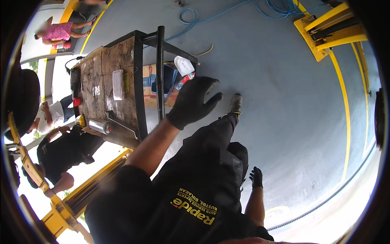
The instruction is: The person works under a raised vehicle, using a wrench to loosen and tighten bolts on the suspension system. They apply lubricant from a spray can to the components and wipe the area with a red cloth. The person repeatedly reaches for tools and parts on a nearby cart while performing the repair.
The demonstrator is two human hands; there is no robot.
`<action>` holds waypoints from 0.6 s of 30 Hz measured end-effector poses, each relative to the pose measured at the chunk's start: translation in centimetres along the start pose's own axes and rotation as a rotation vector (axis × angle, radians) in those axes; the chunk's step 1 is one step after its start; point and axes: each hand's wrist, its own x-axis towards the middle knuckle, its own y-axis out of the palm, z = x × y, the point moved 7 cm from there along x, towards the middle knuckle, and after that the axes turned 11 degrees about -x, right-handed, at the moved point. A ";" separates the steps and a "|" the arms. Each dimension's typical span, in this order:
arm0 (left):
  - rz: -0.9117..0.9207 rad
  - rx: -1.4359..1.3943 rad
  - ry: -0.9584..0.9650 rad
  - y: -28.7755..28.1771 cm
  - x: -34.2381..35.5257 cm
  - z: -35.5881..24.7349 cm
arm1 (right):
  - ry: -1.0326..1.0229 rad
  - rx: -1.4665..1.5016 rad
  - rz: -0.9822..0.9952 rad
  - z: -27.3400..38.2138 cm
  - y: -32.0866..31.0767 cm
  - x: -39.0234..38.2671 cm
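Note:
My left hand (194, 101), in a black glove, is raised beside the tool cart, with its thumb and fingers apart and nothing between them. Just beyond its fingers, on the cart's lower level, are a clear bottle with a red label (185, 79) and a white container (184, 65). My right hand (256, 177), also gloved in black, hangs by my right leg. Its fingers are spread and it holds nothing. The cart's top (99, 67) is covered with stained cardboard. On it lie a white rectangular piece (118, 84), a bent metal bar (122, 123) and a spray can (100, 126).
A cardboard box (149, 83) sits low in the cart. A blue hose (191, 21) curls over the grey floor. Yellow lift parts stand at upper right (331, 30) and lower left (61, 217). A person in black (69, 152) is beyond the cart; others are farther off.

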 end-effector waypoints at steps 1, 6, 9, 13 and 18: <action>-0.071 0.089 -0.017 -1.4 1.5 1.1 | 0.065 -0.010 0.008 -0.4 -1.7 0.8; -0.420 0.631 -0.088 -8.6 3.9 6.7 | -0.023 -0.150 0.061 12.1 -6.9 3.7; -0.486 0.568 -0.372 -9.0 1.4 10.7 | -0.214 -0.174 0.054 22.4 -9.7 4.3; -0.437 0.385 -0.548 -7.4 -2.6 10.9 | -0.488 -0.228 0.100 35.7 -9.9 2.9; -0.464 0.357 -0.631 -5.4 -9.3 8.9 | -0.639 -0.398 0.205 40.9 -8.3 1.1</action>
